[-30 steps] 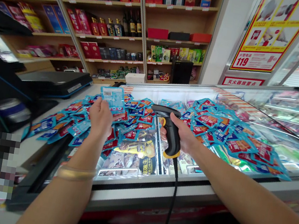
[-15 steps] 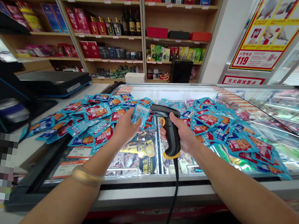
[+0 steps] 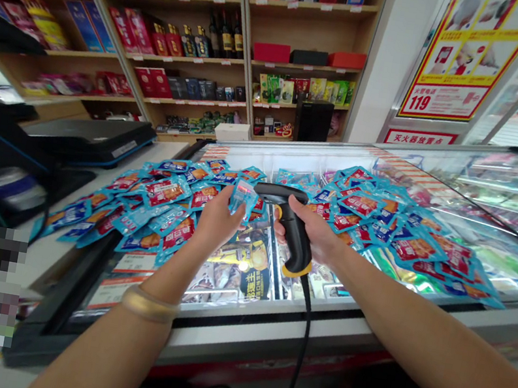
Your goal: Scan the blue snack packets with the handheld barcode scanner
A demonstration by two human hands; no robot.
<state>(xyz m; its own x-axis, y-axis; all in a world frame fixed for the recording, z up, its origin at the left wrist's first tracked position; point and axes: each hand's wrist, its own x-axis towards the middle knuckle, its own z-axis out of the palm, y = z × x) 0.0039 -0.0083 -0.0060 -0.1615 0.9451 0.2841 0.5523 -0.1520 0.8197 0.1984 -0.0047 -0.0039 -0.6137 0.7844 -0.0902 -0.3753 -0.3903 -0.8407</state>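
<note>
My left hand [image 3: 221, 221] grips a small light-blue snack packet [image 3: 244, 197], its printed label side facing up. Wrapped round the handle of a black and yellow barcode scanner [image 3: 298, 240] is my right hand [image 3: 310, 229]. The scanner's head points left, close to the packet, and a reddish glow falls on the label. A pile of blue and red snack packets [image 3: 164, 191] lies to the left of my hands. Another heap of the same packets [image 3: 412, 246] spreads out on the right. Both heaps lie on the glass top of a chest freezer [image 3: 238, 316].
The scanner's black cable [image 3: 301, 347] hangs down over the freezer's front edge. On the left stand a black flat-topped device [image 3: 95, 133] and a dark monitor. Wooden shelves [image 3: 315, 5] with boxes and bottles line the back. A fire-safety poster [image 3: 455, 61] is at the right.
The packet has tilted slightly in my left hand, and a reddish light now shows on its label. The scanner has shifted slightly left. The heaps look the same.
</note>
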